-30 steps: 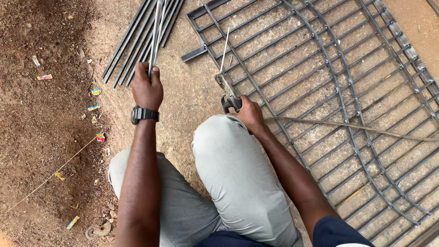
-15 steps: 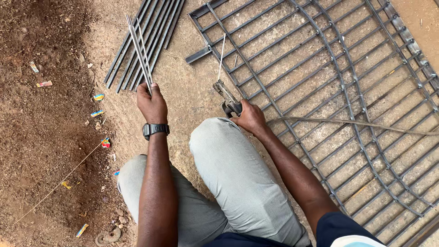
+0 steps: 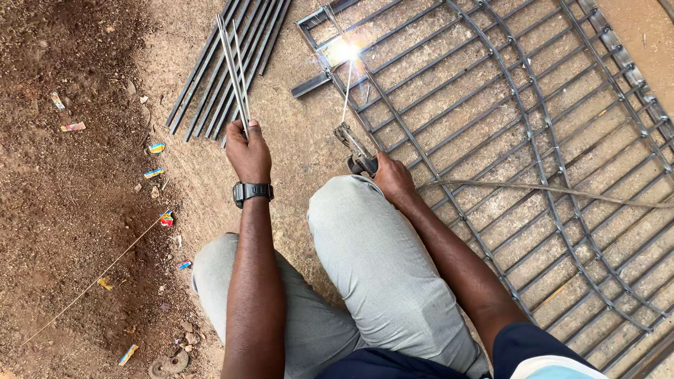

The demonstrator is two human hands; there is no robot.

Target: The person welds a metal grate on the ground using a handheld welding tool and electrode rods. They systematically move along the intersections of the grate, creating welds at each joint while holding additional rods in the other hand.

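Bare dirt ground (image 3: 77, 231) is spreading under a crouching person, scattered with bright scraps (image 3: 166, 219). The left hand (image 3: 249, 151) is closing tight around a few thin rods (image 3: 235, 70), which are pointing away over a bundle of bars (image 3: 210, 91). The right hand (image 3: 393, 179) is gripping a holder (image 3: 357, 149) beside the knee, its cable (image 3: 547, 189) trailing right. Its electrode (image 3: 347, 98) is touching the grille (image 3: 533, 126), where an arc (image 3: 347, 50) is flaring.
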